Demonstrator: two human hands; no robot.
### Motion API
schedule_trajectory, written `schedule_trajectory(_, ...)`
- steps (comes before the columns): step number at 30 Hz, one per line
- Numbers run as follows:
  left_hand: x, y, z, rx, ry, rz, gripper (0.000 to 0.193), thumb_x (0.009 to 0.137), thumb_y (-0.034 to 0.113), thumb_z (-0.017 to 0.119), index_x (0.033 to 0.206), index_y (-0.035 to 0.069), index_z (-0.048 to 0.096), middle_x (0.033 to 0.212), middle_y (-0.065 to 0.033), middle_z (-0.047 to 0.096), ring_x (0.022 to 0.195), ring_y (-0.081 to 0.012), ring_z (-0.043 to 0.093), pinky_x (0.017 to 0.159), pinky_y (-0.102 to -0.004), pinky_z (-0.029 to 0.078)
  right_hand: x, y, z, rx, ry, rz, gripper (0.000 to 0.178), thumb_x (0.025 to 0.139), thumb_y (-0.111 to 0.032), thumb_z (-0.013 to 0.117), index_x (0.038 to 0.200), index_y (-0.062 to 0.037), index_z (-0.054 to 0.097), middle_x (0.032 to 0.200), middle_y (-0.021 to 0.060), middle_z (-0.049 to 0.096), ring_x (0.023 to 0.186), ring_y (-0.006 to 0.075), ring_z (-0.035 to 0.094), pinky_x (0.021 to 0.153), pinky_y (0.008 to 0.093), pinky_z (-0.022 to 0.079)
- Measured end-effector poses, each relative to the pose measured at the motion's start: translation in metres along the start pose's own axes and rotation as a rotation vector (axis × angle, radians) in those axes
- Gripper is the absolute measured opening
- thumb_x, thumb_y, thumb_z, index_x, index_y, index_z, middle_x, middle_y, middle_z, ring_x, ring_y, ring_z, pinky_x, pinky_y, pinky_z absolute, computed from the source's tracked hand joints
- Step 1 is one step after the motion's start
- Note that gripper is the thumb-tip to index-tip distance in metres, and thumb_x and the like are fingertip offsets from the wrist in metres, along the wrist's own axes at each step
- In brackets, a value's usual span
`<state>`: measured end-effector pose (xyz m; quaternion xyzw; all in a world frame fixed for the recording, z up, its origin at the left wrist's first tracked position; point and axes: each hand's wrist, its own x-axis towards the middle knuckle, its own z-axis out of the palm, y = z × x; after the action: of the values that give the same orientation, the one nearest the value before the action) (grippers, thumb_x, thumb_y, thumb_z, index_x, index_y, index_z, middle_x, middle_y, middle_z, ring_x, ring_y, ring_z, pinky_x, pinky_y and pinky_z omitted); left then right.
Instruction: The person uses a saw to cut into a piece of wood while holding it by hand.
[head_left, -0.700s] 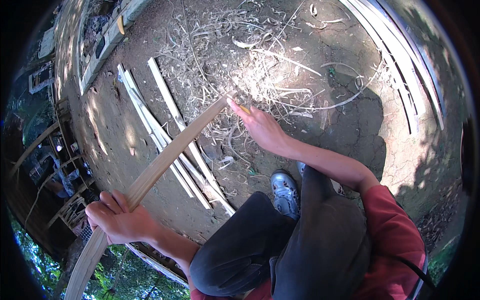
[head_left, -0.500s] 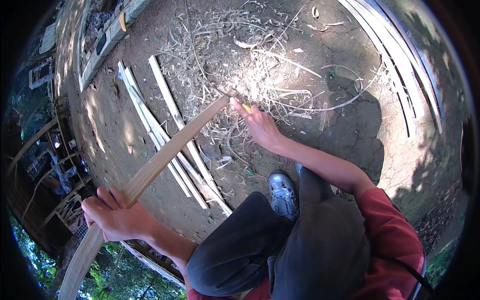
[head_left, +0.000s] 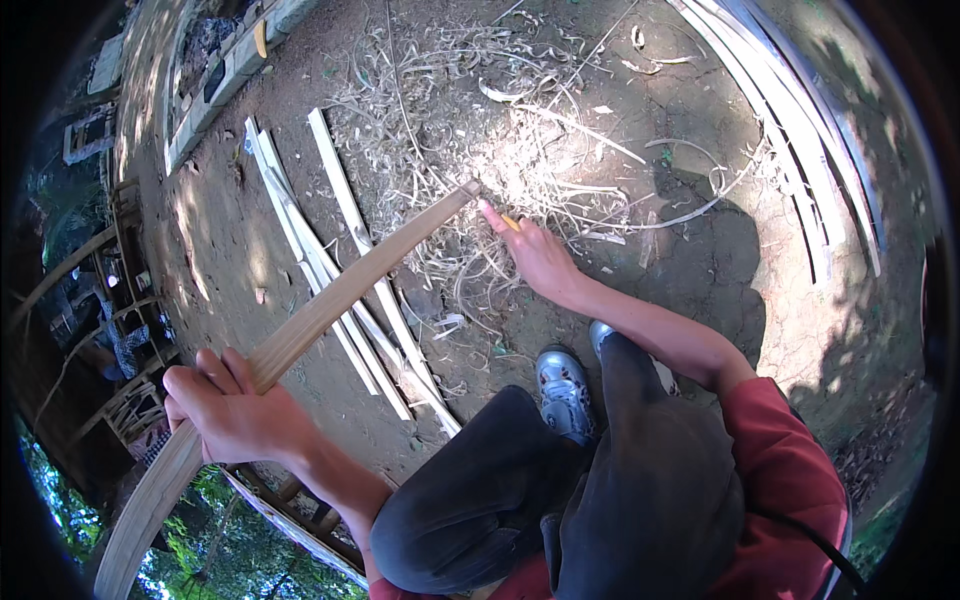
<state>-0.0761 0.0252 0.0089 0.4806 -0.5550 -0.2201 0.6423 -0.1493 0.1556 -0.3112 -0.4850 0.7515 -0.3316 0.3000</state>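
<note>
My left hand (head_left: 238, 420) is closed round a long, flat wooden strip (head_left: 345, 288) at the lower left. From that fist the strip slants up to the right, and its lower end bends out past the bottom edge. My right hand (head_left: 545, 262) is closed on a tool with a yellow handle (head_left: 511, 223), seemingly a knife, by the strip's far end. The forefinger reaches along toward that end; the blade is hard to make out now. Below the strip's tip lies a heap of pale curled wood shavings (head_left: 520, 150).
Several pale wooden strips (head_left: 345, 185) lie on the ground left of the shavings. More long strips (head_left: 800, 110) curve along the far right. A low block edging (head_left: 215, 100) stands at the upper left. My shoe (head_left: 567, 395) rests on the bare earth.
The view has shifted slightly. My right hand and the strip's far end appear a little further right, and the thin dark blade seen beside the tip earlier no longer shows clearly.
</note>
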Motion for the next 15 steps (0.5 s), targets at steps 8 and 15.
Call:
schedule_trajectory(8,0.020,-0.020,-0.034,0.093,-0.025,0.142,0.026,0.091,0.004,0.057,0.071,0.007,0.041,0.068,-0.0057,0.049,0.061,-0.0100,0.054,0.049,-0.0230,0.050,0.002,-0.035,-0.058,0.291,0.151,0.117,0.040,0.094,-0.007,0.055,0.129,0.0097,0.049,0.075,0.0257,0.062,0.063,0.0362,0.064,0.060,0.0451,0.051)
schedule_trajectory(15,0.078,-0.046,-0.098,0.357,-0.335,0.288,0.032,0.102,0.005,0.046,0.118,-0.022,0.048,0.111,-0.0331,0.062,0.101,-0.0357,0.069,0.086,-0.0410,0.064,-0.007,-0.026,-0.049,0.099,0.040,0.065,0.039,0.093,-0.011,0.055,0.126,0.0096,0.047,0.082,0.0269,0.064,0.068,0.0397,0.065,0.063,0.0465,0.052)
